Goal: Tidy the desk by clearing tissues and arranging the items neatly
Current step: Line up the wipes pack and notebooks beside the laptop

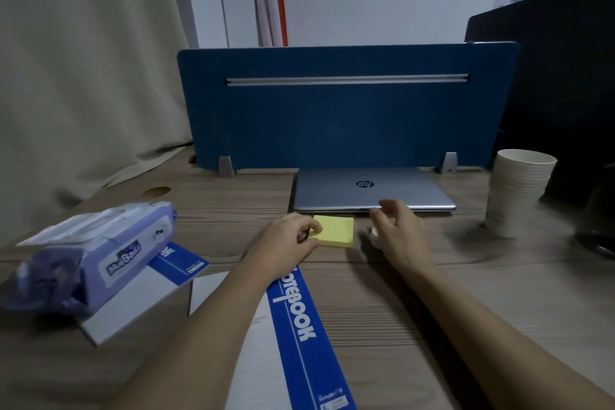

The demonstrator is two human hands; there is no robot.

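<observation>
While left hand point(289, 236) pinches sticky pad point(335, 231), right hand point(397, 226) hovers.

On the wooden desk point(432, 293) there were two notebooks point(299, 309) with blue bands, one yellow pad of sticky notes point(336, 231), one closed laptop point(372, 188) and one purple pack of wipes point(96, 250) at the left. At the far right stood one stack of paper cups point(517, 191); the number of cups in it could not be told. Two hands point(288, 236) were over the desk, and one blue divider panel point(346, 123) stood at the far edge.
</observation>
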